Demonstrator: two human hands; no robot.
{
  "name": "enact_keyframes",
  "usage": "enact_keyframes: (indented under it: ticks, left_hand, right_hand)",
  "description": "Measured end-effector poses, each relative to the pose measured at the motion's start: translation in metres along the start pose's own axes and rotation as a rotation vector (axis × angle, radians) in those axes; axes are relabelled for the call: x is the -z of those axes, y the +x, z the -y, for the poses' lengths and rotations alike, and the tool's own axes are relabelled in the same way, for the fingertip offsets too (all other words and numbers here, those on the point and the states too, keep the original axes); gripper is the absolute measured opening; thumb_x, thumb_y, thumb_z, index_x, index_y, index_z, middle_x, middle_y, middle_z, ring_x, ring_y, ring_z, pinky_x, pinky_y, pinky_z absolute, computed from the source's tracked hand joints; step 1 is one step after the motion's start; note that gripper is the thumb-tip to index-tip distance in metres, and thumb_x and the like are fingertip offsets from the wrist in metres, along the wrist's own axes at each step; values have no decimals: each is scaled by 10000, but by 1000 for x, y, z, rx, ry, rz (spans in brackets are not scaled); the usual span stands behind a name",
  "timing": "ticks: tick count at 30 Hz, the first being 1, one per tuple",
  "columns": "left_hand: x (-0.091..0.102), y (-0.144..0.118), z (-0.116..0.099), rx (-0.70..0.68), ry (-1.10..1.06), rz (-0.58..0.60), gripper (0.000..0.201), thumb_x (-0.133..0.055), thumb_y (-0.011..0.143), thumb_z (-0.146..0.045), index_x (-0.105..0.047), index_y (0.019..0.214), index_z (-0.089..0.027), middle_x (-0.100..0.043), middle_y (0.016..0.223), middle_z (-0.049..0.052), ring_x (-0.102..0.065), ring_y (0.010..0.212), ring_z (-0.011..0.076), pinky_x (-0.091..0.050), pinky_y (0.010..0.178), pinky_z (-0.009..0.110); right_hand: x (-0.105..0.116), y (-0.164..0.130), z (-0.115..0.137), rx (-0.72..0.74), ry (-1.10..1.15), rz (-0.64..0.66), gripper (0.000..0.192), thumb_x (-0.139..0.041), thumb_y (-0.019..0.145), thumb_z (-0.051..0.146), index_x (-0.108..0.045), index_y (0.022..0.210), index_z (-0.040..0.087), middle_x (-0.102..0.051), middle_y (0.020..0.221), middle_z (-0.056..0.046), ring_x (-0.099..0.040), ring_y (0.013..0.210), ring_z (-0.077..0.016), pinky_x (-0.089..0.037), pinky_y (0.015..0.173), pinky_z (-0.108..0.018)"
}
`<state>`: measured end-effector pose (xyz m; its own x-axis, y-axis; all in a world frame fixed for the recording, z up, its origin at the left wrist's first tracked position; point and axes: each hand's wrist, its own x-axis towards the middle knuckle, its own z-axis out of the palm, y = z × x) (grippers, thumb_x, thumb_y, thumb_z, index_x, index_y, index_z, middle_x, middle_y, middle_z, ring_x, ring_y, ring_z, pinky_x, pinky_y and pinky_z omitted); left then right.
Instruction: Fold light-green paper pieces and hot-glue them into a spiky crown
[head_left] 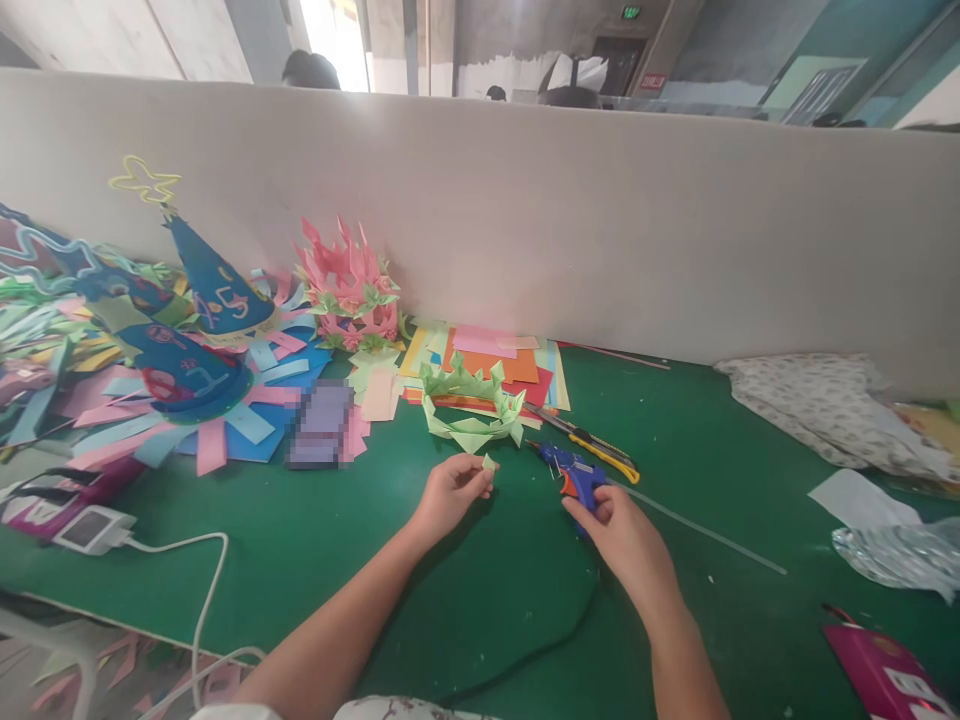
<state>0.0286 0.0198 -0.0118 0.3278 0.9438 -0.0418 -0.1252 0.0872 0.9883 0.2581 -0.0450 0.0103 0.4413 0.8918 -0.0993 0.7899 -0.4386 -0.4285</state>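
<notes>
Glue gun [574, 478], blue with an orange trigger, lies on the green bench [465, 580] under the fingers of the right hand [619, 530], which closes round its grip; one black cord runs from it toward the near edge. The left hand [450, 492] pinches one small pale-green paper scrap [489, 462] between thumb and fingertips, just beside the gun's nozzle. Just beyond the hands sit one green paper crown [472, 408] and one yellow utility knife [600, 450], with a stack of coloured sheets [502, 362] behind. Farther left stand two blue paper cones [214, 290]; the upright one seems to bear "A5", though the marks are small. One pink paper flower [349, 280] leans at the grey partition [600, 240]. One white charger [94, 528] rests at the left.
</notes>
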Motion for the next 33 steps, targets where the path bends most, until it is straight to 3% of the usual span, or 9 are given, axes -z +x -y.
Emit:
enact_keyframes:
  ticks: [8,13,15,18,21,27,33]
  left_hand:
    - [7,2,-5,33,-131,-66,277,-708,690,-386,-585,766,-150,-595,681,-1,-557,609,96,-472,612,233]
    - [12,5,-10,56,-181,-150,305,-714,672,-415,-584,761,-153,-617,674,4,-582,622,109,-475,631,251]
    - [14,6,-11,64,-183,-166,299,-708,680,-415,-598,777,-155,-617,684,1,-578,629,104,-466,635,243]
    - [15,5,-12,60,-163,-180,260,-699,699,-391,-606,767,-158,-589,686,-19,-526,586,68,-432,608,210]
    - [16,4,-13,46,-175,-202,235,-692,709,-376,-603,767,-167,-544,646,-43,-475,538,50,-395,558,192]
    - [16,6,-11,62,-211,-267,262,-692,701,-396,-608,762,-156,-559,651,-29,-498,543,60,-414,553,200]
    - [16,7,-6,92,-128,-278,319,-684,700,-440,-553,670,-150,-556,588,-28,-452,469,50,-371,486,191]
  right_hand:
    - [6,4,10,-64,55,43,202,-573,667,393,-573,763,216,-666,710,-43,-612,633,-219,-365,502,-279]
    - [1,-4,11,-86,599,-4,378,-640,608,409,-592,910,186,-681,825,-63,-623,700,-211,-446,585,-285]
    - [-5,-7,14,-67,817,116,388,-646,622,404,-593,929,173,-647,732,-32,-587,624,-174,-435,556,-269]
    - [-13,-10,23,-52,964,359,320,-658,644,377,-594,876,165,-538,560,32,-498,500,-120,-401,507,-250]
    - [-17,-13,29,-28,1062,506,299,-669,682,395,-558,862,183,-580,623,17,-535,534,-124,-429,519,-253]
    - [-18,-13,30,-2,1085,587,343,-658,721,463,-524,865,181,-487,480,69,-390,382,-60,-265,383,-186]
    - [-19,-11,36,1,1020,510,412,-601,744,570,-564,823,167,-472,474,58,-390,388,-66,-273,389,-199]
